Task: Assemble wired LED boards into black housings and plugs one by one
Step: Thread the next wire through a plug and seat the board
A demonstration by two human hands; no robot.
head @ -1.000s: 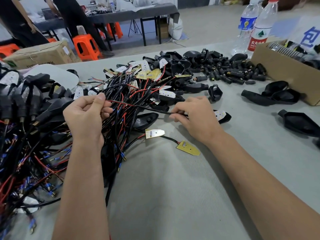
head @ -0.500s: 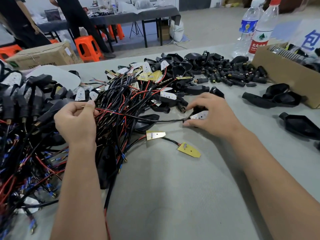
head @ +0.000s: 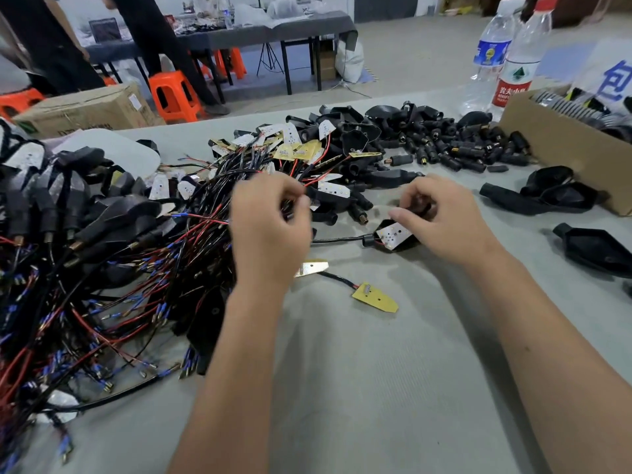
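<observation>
My right hand (head: 448, 224) hovers over a black housing (head: 383, 246) lying on the grey table with a white LED board (head: 393, 235) seated in it. Its fingers curl round the housing's far end, though motion blur hides the exact hold. The housing's black cable (head: 337, 239) runs left under my left hand (head: 270, 230). That hand's curled fingertips pinch thin red and black wires (head: 309, 182) at the edge of the big wire tangle (head: 130, 268). Loose black plugs (head: 444, 147) are heaped behind.
Two wired yellow boards (head: 376, 297) lie near the front of the table. Empty housings (head: 547, 196) sit at right beside a cardboard box (head: 564, 148) and two water bottles (head: 513, 73). More housings with cables attached (head: 68, 206) are piled at left. People stand far behind.
My left hand has travelled right along the cable, close to my right hand. My right hand stayed by the housing and lifted its fingers off the board.
</observation>
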